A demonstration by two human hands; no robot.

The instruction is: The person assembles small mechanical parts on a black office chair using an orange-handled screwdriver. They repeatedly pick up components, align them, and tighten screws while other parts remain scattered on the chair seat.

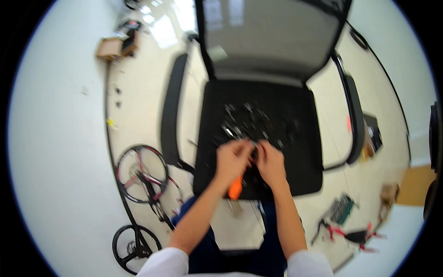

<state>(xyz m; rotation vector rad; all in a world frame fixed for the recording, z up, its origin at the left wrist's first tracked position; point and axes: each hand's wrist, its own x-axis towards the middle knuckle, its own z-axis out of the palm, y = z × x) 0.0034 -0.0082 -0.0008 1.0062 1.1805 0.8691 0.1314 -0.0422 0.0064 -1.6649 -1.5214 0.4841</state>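
Note:
Above the front half of a black office chair seat (302, 166), my two hands meet with bent fingers. The fingertips of my left hand (232, 159) are pinched together close to those of my right hand (271, 161). A small thing seems to sit between them, but blur and the fingers hide what it is. An orange handle-like piece (235, 188) shows just below my left hand, near the seat's front edge; whether the hand touches it I cannot tell. Several small shiny parts (229, 131) lie scattered on the seat beyond my fingers.
Armrests (173, 106) flank the seat, and a mesh backrest (272, 39) rises behind it. On the left floor lie a spoked wheel (142, 174) and a second wheel (121, 249). A green box-like item (342, 210) and red-and-black parts (357, 237) are at right.

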